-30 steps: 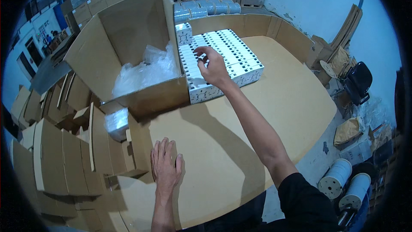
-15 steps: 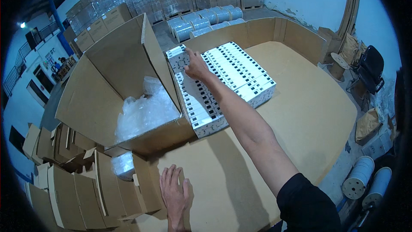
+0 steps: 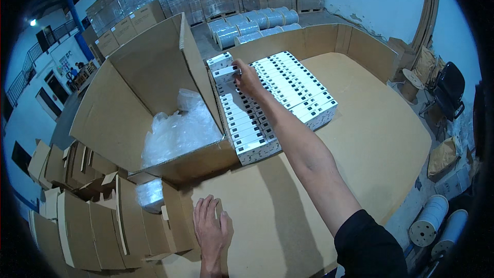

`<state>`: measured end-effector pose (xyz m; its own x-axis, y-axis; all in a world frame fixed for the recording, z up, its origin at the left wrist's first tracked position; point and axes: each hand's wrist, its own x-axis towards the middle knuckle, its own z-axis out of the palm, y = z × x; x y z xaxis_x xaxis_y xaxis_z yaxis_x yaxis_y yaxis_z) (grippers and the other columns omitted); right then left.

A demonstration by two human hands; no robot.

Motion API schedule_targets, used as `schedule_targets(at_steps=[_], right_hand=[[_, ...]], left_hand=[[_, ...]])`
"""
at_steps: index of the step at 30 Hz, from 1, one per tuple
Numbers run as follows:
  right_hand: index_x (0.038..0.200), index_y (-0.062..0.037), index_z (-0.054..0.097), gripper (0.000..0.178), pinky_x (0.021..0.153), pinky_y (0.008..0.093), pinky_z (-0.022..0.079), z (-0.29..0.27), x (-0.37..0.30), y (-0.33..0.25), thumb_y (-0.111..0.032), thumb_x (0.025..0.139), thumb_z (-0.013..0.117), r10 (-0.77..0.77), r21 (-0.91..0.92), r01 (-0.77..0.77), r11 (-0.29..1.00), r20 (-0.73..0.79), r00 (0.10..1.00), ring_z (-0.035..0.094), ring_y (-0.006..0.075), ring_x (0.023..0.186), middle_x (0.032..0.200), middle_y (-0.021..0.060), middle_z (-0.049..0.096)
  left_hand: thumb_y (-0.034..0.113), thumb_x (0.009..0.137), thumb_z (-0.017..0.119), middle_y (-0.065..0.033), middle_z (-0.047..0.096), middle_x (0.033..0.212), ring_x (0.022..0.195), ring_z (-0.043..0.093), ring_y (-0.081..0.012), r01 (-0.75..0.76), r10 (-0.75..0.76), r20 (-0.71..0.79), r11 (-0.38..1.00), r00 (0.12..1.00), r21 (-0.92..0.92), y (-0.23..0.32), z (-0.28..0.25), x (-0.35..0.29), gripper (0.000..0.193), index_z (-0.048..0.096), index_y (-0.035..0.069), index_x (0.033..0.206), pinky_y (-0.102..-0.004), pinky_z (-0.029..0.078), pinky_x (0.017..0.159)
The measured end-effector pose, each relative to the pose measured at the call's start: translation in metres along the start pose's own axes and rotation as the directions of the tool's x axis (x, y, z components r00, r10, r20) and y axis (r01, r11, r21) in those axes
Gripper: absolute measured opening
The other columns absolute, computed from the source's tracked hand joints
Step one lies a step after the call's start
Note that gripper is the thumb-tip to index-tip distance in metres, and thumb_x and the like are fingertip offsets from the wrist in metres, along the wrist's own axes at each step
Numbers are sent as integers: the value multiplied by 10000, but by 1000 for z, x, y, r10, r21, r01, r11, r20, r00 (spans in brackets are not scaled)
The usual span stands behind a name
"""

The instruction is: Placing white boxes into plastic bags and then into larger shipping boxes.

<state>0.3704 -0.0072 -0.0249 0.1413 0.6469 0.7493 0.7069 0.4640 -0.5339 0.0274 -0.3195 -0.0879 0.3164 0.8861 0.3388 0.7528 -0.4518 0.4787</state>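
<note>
My right hand [image 3: 248,79] reaches far forward over rows of small white boxes [image 3: 288,92] laid on the cardboard-covered table [image 3: 360,139]. Its fingers are closed on one small white box [image 3: 226,73] at the far left end of the rows. My left hand [image 3: 211,229] lies flat, palm down, on the cardboard near the table's front edge, fingers apart, holding nothing. A large open cardboard carton [image 3: 149,108] with clear plastic wrap [image 3: 180,128] inside stands just left of the white boxes.
Flat folded cartons [image 3: 87,216] stand stacked at the lower left. A cardboard wall [image 3: 329,41] rims the table's far side. Wrapped rolls [image 3: 257,20] and pallets of cartons stand behind. Spools [image 3: 429,221] and a black chair [image 3: 447,92] are at the right.
My right hand has reached farther forward and left along the rows and closed on a box at the far end. The view has tilted up; the left hand stays flat.
</note>
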Motion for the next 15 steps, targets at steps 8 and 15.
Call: schedule_targets(at_steps=[8, 15], right_hand=[[1206, -30, 565, 335, 656, 342, 573, -62, -52, -74, 10, 878, 624, 308, 320, -242, 916, -175, 935, 742, 217, 751, 912, 162, 717], [1234, -10, 555, 333, 641, 279, 550, -113, -170, -179, 21, 917, 651, 318, 326, -244, 914, -196, 928, 674, 126, 739, 968, 94, 687]], left_hand=[[126, 895, 664, -188, 570, 1356, 1333, 471, -387, -58, 57, -44, 998, 997, -32, -11, 5, -4, 404, 592, 21, 1278, -495, 347, 1147], [131, 931, 647, -184, 613, 1277, 1180, 601, -306, 181, -219, -23, 856, 975, -484, -2, -7, 5, 481, 509, 12, 1375, -435, 464, 1031]])
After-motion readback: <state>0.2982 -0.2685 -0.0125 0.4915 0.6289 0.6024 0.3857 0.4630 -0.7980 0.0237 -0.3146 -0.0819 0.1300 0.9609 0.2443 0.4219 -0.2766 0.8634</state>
